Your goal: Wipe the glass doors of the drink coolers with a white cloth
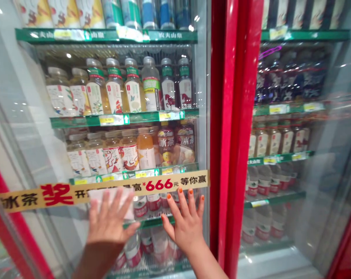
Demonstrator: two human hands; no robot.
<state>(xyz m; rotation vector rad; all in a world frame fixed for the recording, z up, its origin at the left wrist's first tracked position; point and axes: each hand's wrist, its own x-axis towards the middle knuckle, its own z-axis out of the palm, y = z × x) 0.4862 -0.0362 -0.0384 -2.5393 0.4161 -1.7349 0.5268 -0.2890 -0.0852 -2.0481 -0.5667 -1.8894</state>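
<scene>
My left hand [109, 221] lies flat with fingers spread, holding a folded white cloth [127, 199] against the glass door [32, 116] of a drinks cooler. The cloth covers part of a yellow strip [160, 183] with printed characters and "666" that runs across the glass. My right hand [187, 224] has its fingers apart, holds nothing and rests on the same pane just below the strip. Orange polish shows on its nails. Behind the glass, bottles [153, 203] with red-and-white labels stand near both hands.
Green-edged shelves [90, 120] inside the cooler carry rows of bottled drinks [133, 87] and price tags. A red door frame [239, 116] rises right of my hands. Beyond it, another glass section [282, 139] holds more bottles. Reflections lie over the glass.
</scene>
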